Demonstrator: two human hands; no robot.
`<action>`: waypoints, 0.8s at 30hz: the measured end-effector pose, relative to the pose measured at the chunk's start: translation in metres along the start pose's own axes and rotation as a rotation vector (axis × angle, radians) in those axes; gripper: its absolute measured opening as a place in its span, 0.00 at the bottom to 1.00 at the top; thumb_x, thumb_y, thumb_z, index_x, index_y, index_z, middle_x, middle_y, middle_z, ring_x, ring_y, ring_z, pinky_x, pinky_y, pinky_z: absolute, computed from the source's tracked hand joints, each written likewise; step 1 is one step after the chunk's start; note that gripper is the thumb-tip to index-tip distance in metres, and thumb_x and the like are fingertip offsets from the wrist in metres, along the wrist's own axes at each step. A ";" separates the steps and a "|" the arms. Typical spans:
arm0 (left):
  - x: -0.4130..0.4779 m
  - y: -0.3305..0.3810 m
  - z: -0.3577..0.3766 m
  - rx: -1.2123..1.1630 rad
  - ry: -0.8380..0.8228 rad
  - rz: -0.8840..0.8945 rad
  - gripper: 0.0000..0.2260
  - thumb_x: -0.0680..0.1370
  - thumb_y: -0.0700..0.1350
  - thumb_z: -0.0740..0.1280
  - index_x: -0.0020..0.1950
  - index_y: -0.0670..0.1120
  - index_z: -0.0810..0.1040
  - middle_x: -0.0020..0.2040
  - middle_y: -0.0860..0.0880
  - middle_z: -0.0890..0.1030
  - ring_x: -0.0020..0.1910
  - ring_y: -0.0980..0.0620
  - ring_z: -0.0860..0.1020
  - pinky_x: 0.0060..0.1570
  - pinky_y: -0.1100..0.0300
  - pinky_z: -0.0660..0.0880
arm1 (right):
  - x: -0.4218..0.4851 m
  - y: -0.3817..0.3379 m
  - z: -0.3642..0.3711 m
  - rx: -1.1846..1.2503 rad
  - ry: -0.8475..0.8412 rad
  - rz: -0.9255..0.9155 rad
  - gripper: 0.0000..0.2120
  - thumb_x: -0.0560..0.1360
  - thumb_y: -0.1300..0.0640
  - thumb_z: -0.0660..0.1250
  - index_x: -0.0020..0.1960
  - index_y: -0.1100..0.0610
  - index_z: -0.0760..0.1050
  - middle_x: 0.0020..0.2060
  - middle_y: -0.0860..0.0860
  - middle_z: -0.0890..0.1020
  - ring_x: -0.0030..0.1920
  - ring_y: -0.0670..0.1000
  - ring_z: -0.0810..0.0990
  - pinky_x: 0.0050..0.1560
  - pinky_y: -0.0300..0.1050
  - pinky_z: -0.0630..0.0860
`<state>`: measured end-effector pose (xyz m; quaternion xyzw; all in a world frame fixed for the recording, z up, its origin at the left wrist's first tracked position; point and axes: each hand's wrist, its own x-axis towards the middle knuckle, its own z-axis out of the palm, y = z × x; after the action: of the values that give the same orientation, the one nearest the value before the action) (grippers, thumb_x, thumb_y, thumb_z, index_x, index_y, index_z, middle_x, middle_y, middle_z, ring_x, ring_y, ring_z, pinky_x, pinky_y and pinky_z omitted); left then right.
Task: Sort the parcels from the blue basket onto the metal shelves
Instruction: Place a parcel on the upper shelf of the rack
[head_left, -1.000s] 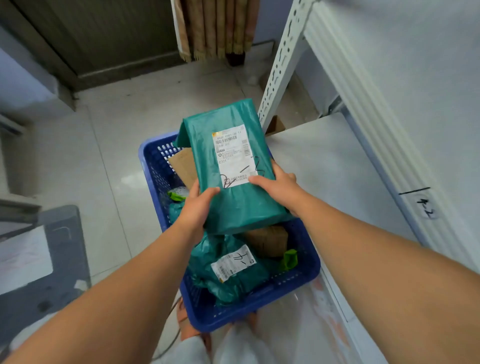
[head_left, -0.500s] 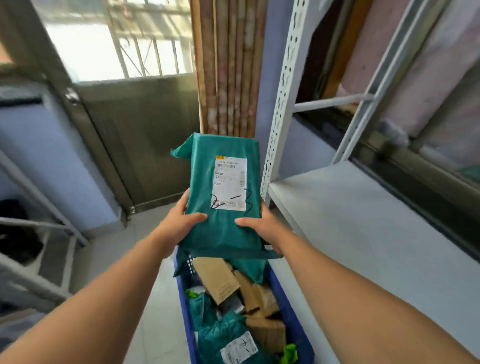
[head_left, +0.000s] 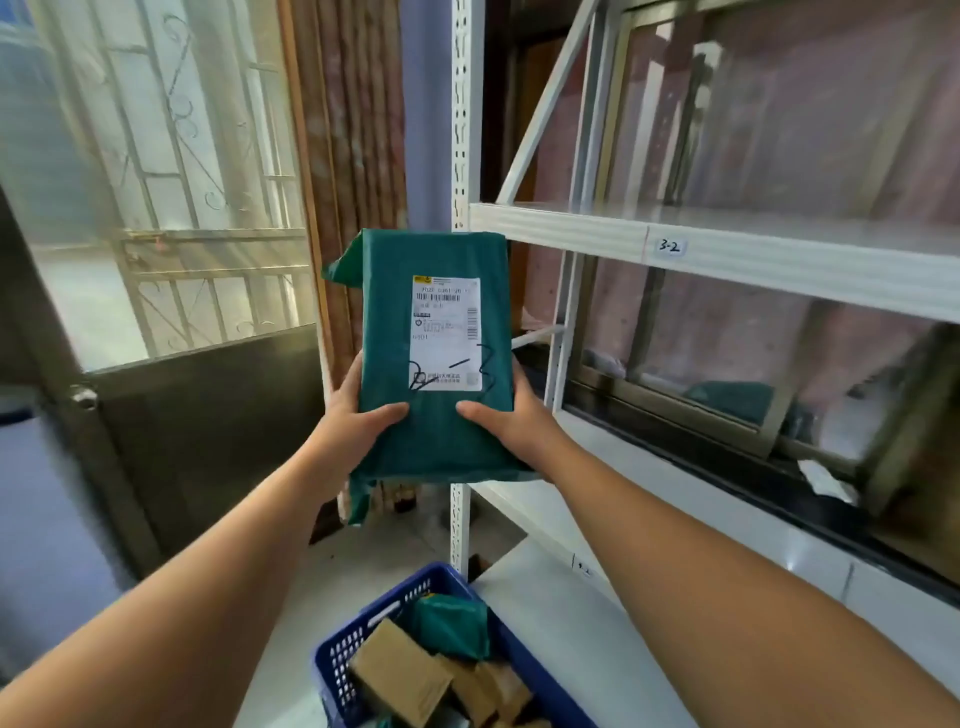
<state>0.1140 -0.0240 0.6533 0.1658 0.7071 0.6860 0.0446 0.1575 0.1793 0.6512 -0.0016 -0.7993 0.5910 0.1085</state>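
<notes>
Parcel (head_left: 436, 353): green soft poly mailer, likely light, slick film; left hand (head_left: 350, 415) and right hand (head_left: 511, 418) clamp lower edges, thumbs on front.

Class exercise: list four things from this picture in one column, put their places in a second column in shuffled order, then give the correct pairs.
Things
1. green parcel
2. blue basket
3. cardboard boxes
4. label 3-2

Places
A. inside the basket
B. on the front edge of the upper shelf
C. held between the left hand and right hand
D. at the bottom of the picture, below the parcel

Pairs: 1-C, 2-D, 3-A, 4-B
</notes>
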 end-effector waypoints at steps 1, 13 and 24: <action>-0.008 0.009 -0.001 0.018 -0.023 0.016 0.31 0.75 0.37 0.69 0.67 0.67 0.64 0.63 0.51 0.76 0.60 0.46 0.77 0.60 0.47 0.74 | -0.014 -0.010 -0.001 -0.020 0.033 -0.007 0.44 0.67 0.45 0.76 0.74 0.39 0.54 0.62 0.44 0.75 0.61 0.51 0.76 0.64 0.52 0.73; -0.059 0.111 0.067 0.062 -0.278 0.182 0.36 0.65 0.50 0.74 0.67 0.68 0.63 0.64 0.47 0.72 0.59 0.44 0.76 0.58 0.44 0.76 | -0.132 -0.094 -0.073 -0.096 0.376 -0.015 0.48 0.54 0.37 0.77 0.70 0.42 0.62 0.61 0.45 0.78 0.58 0.49 0.79 0.62 0.54 0.75; -0.078 0.232 0.158 -0.061 -0.431 0.371 0.35 0.69 0.47 0.72 0.72 0.65 0.60 0.65 0.48 0.73 0.58 0.46 0.78 0.57 0.46 0.77 | -0.200 -0.192 -0.179 -0.200 0.532 -0.205 0.42 0.69 0.56 0.74 0.73 0.41 0.52 0.59 0.43 0.75 0.59 0.49 0.76 0.63 0.47 0.72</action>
<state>0.2730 0.1048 0.8601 0.4329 0.6179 0.6523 0.0726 0.4081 0.2648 0.8480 -0.0863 -0.7931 0.4740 0.3726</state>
